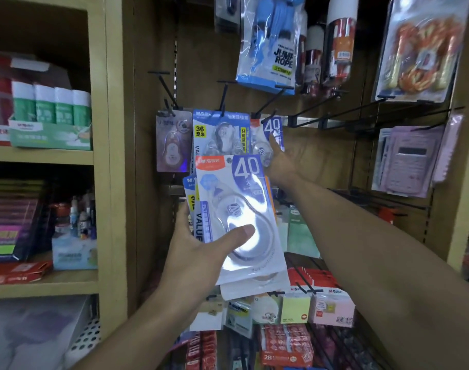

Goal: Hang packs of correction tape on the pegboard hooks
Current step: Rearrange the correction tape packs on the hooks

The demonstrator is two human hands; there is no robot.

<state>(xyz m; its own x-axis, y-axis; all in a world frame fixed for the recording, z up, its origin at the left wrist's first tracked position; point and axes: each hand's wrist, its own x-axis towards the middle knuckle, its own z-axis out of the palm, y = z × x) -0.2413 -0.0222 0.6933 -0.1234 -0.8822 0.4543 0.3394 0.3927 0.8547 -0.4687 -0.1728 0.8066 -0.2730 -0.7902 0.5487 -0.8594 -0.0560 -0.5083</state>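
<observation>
My left hand (201,252) grips a stack of correction tape packs (241,209), thumb across the front "40" pack. My right hand (284,161) reaches up and holds another "40" pack (272,132) that hangs at a black hook (265,105) on the board. A blue "36" pack (221,134) hangs on the hook to its left, and a pink pack (173,141) hangs further left. The hooks to the right (334,108) stick out bare.
Jump ropes (270,44) and bottles hang above. Calculators (409,161) hang at right. Wooden shelves (41,156) with glue sticks and boxes stand at left. Sticky notes (294,308) and erasers fill the rows below.
</observation>
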